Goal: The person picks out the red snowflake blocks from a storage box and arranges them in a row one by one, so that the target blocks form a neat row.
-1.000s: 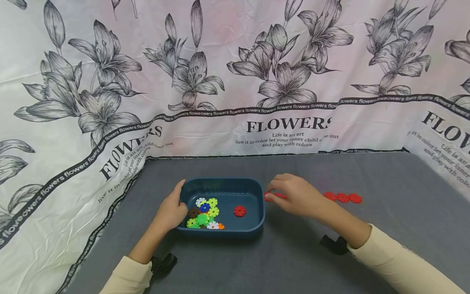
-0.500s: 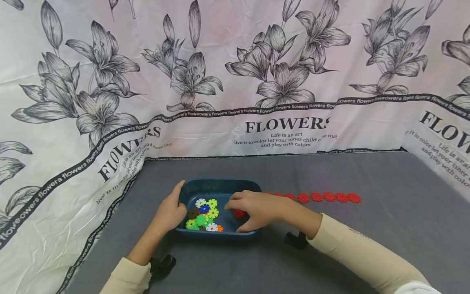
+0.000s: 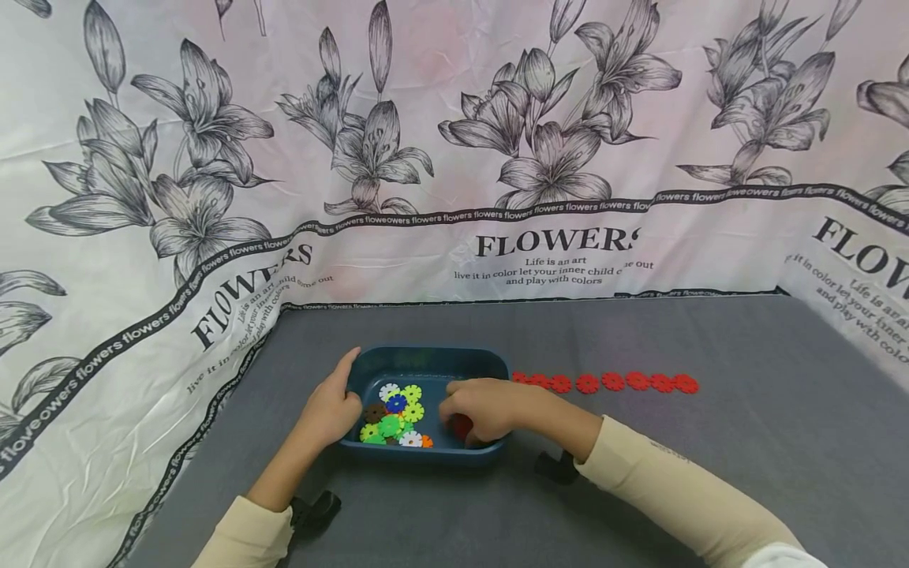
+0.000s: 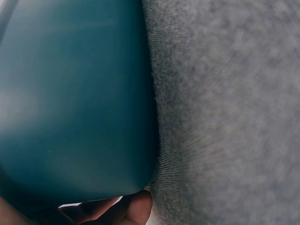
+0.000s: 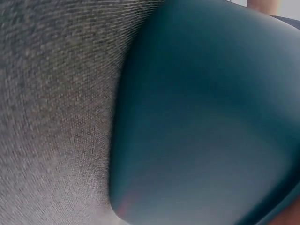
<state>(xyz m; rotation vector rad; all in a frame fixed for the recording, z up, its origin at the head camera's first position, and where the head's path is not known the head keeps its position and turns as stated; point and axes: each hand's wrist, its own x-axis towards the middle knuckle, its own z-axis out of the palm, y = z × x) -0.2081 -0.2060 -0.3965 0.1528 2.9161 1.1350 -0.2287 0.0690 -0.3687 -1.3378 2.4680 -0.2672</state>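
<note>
My left hand [image 3: 330,410] holds the left end of a dark blue plastic bin [image 3: 426,452], its fingertips [image 4: 139,208] against the bin's end in the left wrist view. Inside the bin's right half, my right hand [image 3: 490,404] pinches a red snowflake disc [image 3: 460,427], which the fingers partly cover. Green, yellow, white, blue, brown and orange snowflake discs [image 3: 390,426] lie heaped in the bin's left half. The right wrist view gives mainly the bin's outer wall [image 5: 201,117]; the fingertips there are hidden.
On the grey cloth-covered table [image 3: 604,505], a row of several red snowflake discs [image 3: 587,384] runs rightward from behind the bin's right end. A white curtain [image 3: 426,260] printed with flowers and lettering borders the back and left.
My right hand has left the red row, moved left into the bin and closed its fingers round the red disc there. The left hand and bin have stayed put.
</note>
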